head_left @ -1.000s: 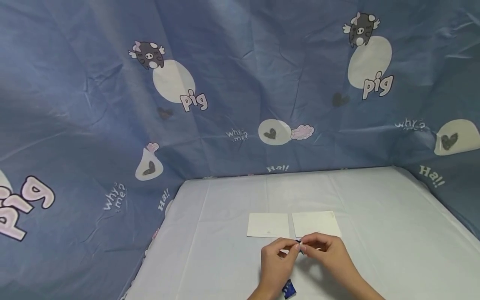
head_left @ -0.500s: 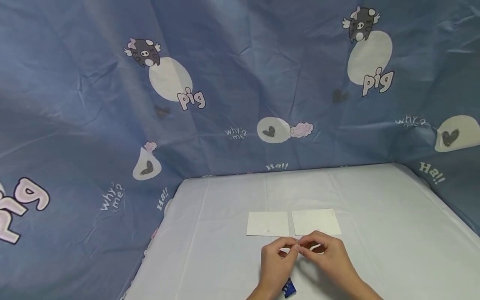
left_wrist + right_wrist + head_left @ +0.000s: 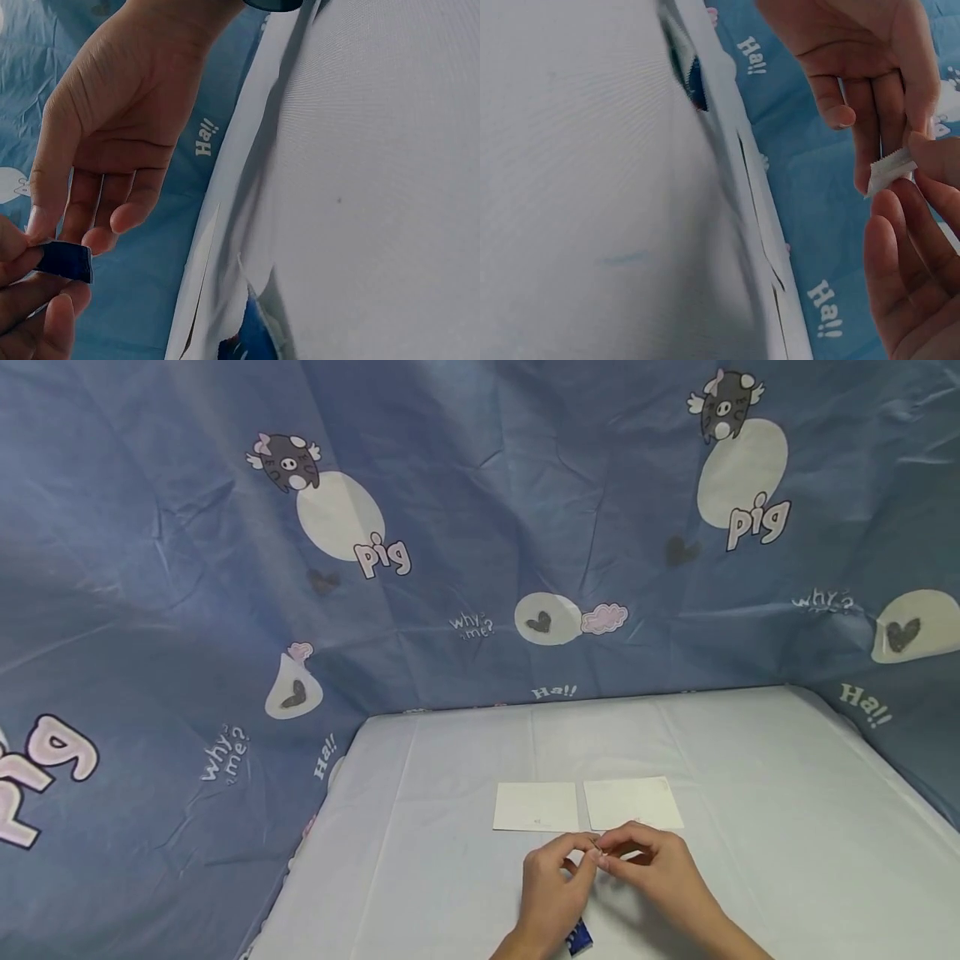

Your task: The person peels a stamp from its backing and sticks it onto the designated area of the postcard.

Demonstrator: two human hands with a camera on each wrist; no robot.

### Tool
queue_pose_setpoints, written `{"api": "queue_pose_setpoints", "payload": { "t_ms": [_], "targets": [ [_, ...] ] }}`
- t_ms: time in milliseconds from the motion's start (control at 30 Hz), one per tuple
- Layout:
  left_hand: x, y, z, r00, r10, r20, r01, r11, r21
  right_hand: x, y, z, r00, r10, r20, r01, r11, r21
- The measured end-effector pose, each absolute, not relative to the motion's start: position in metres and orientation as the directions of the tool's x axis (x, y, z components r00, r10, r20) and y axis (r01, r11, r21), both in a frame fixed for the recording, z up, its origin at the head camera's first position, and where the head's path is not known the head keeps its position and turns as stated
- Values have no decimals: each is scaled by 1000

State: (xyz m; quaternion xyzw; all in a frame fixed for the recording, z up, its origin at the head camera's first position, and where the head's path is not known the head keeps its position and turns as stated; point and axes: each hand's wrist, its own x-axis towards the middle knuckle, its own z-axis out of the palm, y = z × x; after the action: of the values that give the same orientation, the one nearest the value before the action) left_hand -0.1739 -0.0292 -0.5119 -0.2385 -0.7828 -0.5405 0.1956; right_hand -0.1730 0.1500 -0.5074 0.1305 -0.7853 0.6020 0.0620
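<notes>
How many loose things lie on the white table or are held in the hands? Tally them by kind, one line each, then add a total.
White cards: 2
Blue packet: 1
Held scrap: 1
Total: 4

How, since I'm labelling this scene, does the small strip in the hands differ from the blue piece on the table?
Pose: the strip is pinched between the left hand and right hand; the blue piece rests on the white table.
Look: the strip shows dark blue on one face, white on the other; the blue piece carries pale markings.
Both show blue.
</notes>
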Motion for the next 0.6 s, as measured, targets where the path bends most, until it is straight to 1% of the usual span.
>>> {"api": "queue_pose_setpoints", "payload": {
  "t_ms": [200,267,400,500,600],
  "targets": [
    [-175,-31,-511,-750,187,635,658,317,683,-174,155,-506,-952,-186,242,-277,196,-941],
    [-175,-32,-511,-739,193,645,669,322,670,-174,156,-506,-952,-195,236,-273,188,-944],
    [-175,-34,-511,-750,207,628,660,305,687,-175,157,-507,-955,-193,225,-262,188,-947],
    [-175,-34,-511,-781,210,588,624,285,727,-175,157,-507,-956,-183,229,-263,195,-945],
    [-175,-34,-512,-773,207,599,634,285,719,-177,158,-508,-956,-174,238,-270,196,-943]
  ]
}}
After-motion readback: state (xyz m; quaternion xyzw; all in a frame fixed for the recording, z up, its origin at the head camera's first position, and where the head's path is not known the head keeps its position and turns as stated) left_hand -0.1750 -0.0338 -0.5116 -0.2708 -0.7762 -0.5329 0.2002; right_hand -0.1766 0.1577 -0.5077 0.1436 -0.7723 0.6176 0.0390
